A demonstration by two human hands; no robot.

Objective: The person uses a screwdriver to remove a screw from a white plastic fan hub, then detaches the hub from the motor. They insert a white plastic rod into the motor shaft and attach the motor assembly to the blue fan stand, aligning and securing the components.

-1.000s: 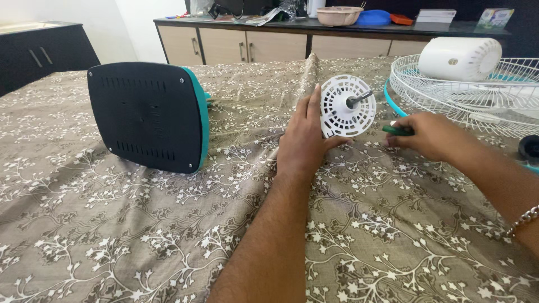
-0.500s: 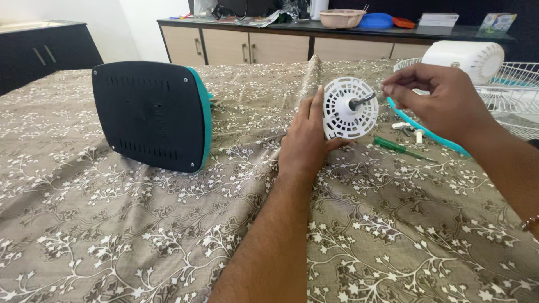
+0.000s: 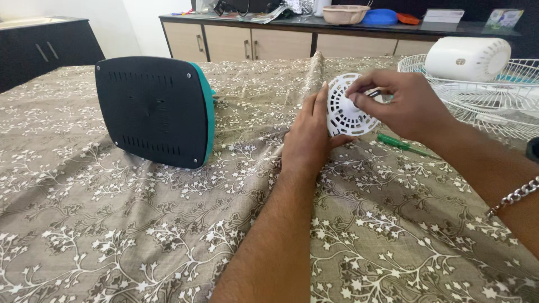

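Head view. The left hand (image 3: 307,137) stood on its edge on the patterned cloth (image 3: 140,224), fingers straight and thumb underneath, propping the white slotted fan disc (image 3: 341,115) upright. The disc rested on the cloth, just right of a raised fold and well apart from the dark square fan base with a teal rim (image 3: 154,109).

The right hand (image 3: 401,104) was pinched closed at the disc's centre, thumb and forefinger meeting where the metal shaft (image 3: 375,93) stood out; whether they gripped the shaft itself or a small part on it could not be told. A green screwdriver (image 3: 401,145) lay on the cloth just below that hand, untouched. A white wire fan guard (image 3: 483,101) carrying a white cylindrical motor cover (image 3: 469,58) sat to the right.

Judged from this pose, the work at the shaft would go best with the left hand holding the disc square and still, so that the fingertips stayed in line with the shaft and nothing small dropped into the cloth's folds.
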